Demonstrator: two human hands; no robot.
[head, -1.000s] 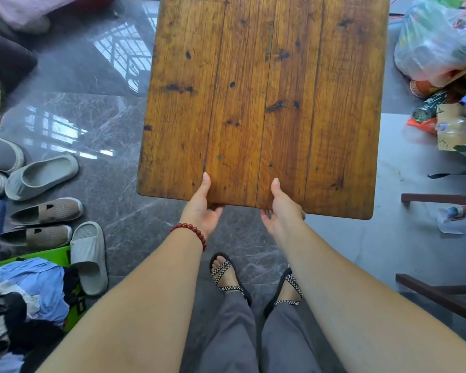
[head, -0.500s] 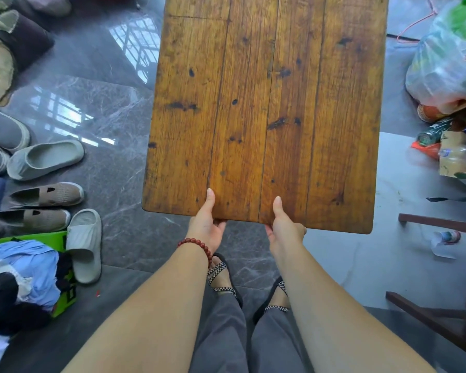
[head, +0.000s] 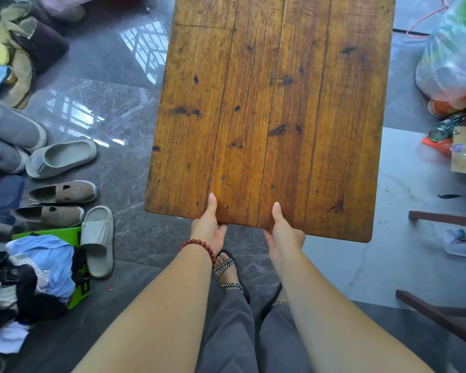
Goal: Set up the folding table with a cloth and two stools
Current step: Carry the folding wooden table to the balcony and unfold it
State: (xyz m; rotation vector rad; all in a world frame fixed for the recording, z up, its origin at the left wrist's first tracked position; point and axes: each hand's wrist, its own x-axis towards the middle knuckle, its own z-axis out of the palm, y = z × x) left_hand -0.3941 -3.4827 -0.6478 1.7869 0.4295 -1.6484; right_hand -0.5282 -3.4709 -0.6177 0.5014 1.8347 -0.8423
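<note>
The folding table [head: 275,109] shows its worn brown plank top, seen from above and stretching away from me over the grey floor. Both hands grip its near edge. My left hand [head: 209,224], with a red bead bracelet on the wrist, has its thumb on top and fingers under the edge. Just to the right, my right hand [head: 283,232] holds the edge the same way. The table's legs are hidden beneath the top. No cloth lies on the table. Dark wooden bars [head: 441,316] at the right edge may belong to a stool; I cannot tell.
Several shoes and slippers [head: 62,184] line the floor on the left, with a heap of clothes on a green box [head: 30,278] in front of them. Plastic bags and bottles [head: 452,71] crowd the right side. My sandalled feet [head: 226,270] stand below the table's near edge.
The table's near edge has come lower and closer in the view, with both hands still holding it. The floor clutter has shifted slightly as my head moved.
</note>
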